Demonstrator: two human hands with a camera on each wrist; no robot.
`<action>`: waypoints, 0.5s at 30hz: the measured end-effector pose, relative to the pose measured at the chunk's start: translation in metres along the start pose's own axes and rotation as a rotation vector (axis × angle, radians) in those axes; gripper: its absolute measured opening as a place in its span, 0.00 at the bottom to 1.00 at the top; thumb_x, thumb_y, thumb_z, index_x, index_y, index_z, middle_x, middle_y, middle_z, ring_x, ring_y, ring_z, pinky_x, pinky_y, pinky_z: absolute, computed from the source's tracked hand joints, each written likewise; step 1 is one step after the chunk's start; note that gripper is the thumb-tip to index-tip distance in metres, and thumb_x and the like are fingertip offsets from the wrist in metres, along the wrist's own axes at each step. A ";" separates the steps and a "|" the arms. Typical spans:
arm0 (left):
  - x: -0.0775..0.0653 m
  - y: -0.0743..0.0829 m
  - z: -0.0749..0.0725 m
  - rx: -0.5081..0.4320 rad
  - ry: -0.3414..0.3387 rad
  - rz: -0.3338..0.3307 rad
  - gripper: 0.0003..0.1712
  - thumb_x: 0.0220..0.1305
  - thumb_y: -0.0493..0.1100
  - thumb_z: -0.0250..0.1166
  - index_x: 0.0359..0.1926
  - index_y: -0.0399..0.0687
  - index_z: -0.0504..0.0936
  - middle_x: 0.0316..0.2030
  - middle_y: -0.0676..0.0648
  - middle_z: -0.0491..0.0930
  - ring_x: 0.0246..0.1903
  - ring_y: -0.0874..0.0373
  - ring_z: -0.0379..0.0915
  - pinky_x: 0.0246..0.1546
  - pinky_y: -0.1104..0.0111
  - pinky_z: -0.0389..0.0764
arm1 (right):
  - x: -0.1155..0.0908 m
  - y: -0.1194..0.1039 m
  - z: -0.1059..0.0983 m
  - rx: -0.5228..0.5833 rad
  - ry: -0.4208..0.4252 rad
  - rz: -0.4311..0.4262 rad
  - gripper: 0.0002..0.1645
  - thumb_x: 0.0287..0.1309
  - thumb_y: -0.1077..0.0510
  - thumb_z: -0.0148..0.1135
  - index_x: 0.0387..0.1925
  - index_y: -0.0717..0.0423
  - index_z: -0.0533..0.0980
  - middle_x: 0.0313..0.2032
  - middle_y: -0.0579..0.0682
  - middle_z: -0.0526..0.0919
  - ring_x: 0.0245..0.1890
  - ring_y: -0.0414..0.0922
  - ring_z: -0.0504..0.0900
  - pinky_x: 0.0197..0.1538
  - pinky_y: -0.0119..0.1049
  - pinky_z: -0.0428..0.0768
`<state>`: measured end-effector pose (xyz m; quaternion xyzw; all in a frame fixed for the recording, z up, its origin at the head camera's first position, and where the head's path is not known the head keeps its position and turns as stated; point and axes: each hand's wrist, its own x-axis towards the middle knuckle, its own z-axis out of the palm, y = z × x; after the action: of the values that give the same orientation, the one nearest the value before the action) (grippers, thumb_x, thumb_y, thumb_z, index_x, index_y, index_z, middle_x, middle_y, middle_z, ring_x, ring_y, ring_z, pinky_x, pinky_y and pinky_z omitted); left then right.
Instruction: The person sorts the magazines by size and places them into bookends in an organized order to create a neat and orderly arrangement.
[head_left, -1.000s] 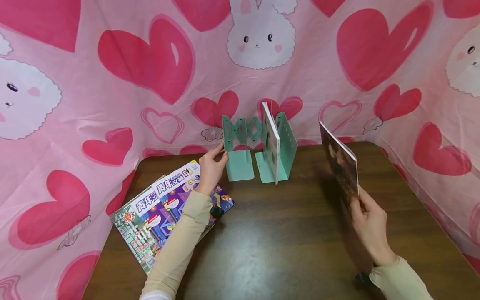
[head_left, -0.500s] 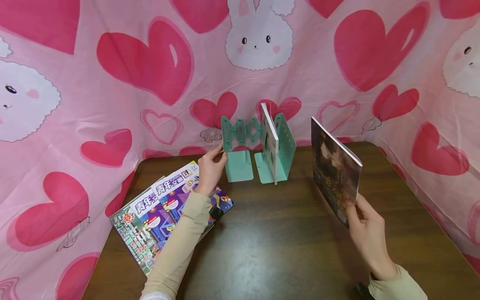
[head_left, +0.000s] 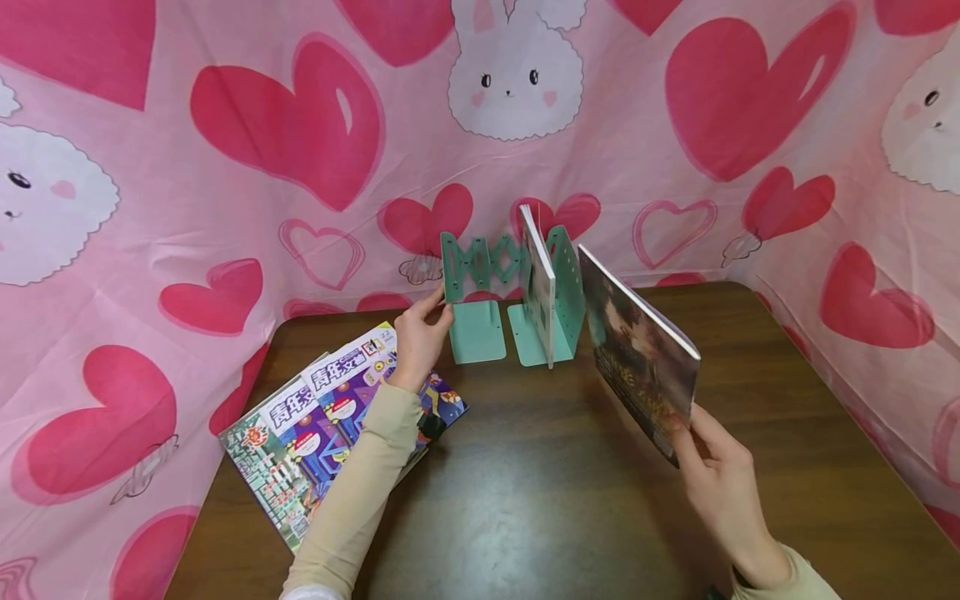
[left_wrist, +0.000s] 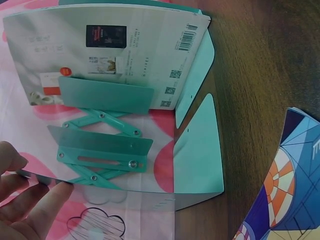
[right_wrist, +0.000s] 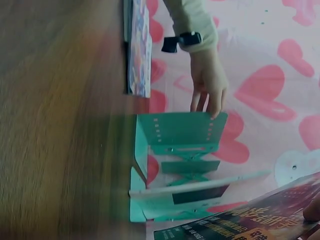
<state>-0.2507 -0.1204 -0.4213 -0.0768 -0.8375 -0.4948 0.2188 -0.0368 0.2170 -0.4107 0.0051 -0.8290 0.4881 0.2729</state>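
Observation:
A green expandable bookend (head_left: pixel 478 333) with a folding lattice back stands at the rear of the table. My left hand (head_left: pixel 422 343) pinches the edge of its left end panel, fingers and thumb near the upper part in the left wrist view (left_wrist: pixel 37 205). One pale magazine (head_left: pixel 542 292) stands upright inside, close to the right end panel. My right hand (head_left: pixel 722 492) grips a dark-covered magazine (head_left: pixel 637 350) by its near lower corner. That magazine is raised off the table, its spine edge up, just right of the bookend. Only part of the right hand shows in the right wrist view.
Several overlapping magazines (head_left: pixel 300 442) lie fanned on the left of the brown table (head_left: pixel 555 500), partly under my left forearm. A pink cloth (head_left: pixel 615 150) with hearts and rabbits hangs behind and at both sides.
My right hand has carried the dark magazine leftward, towards the bookend, and its cover has turned more into view. My left hand has stayed on the left end panel.

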 end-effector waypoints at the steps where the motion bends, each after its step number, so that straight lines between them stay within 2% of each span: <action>1: 0.000 0.000 0.000 0.004 0.002 -0.001 0.24 0.70 0.39 0.67 0.66 0.49 0.82 0.55 0.43 0.86 0.58 0.50 0.82 0.53 0.59 0.82 | -0.001 -0.001 0.001 0.006 -0.006 -0.007 0.22 0.67 0.75 0.59 0.59 0.61 0.83 0.50 0.26 0.83 0.44 0.24 0.83 0.45 0.15 0.77; 2: 0.000 -0.001 0.000 0.007 0.005 -0.002 0.24 0.70 0.40 0.67 0.66 0.50 0.82 0.55 0.43 0.86 0.59 0.51 0.81 0.57 0.58 0.81 | -0.003 -0.002 0.002 0.018 -0.012 -0.017 0.22 0.66 0.76 0.60 0.59 0.62 0.83 0.51 0.27 0.83 0.46 0.25 0.83 0.45 0.16 0.77; 6: 0.001 -0.001 0.001 0.000 0.006 -0.002 0.24 0.69 0.40 0.67 0.66 0.49 0.82 0.56 0.42 0.86 0.60 0.50 0.81 0.56 0.55 0.81 | -0.007 -0.005 0.006 0.071 -0.031 -0.049 0.24 0.65 0.77 0.60 0.59 0.63 0.83 0.53 0.31 0.84 0.49 0.27 0.83 0.49 0.16 0.77; 15: 0.001 0.000 0.000 -0.016 -0.005 -0.005 0.24 0.70 0.38 0.67 0.66 0.45 0.81 0.57 0.42 0.85 0.60 0.49 0.81 0.57 0.55 0.81 | -0.011 -0.006 0.023 0.157 -0.080 -0.140 0.24 0.62 0.80 0.60 0.57 0.65 0.83 0.54 0.38 0.86 0.51 0.30 0.84 0.51 0.18 0.78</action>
<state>-0.2513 -0.1206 -0.4208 -0.0776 -0.8342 -0.5019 0.2149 -0.0355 0.1927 -0.4198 0.1037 -0.7961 0.5306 0.2718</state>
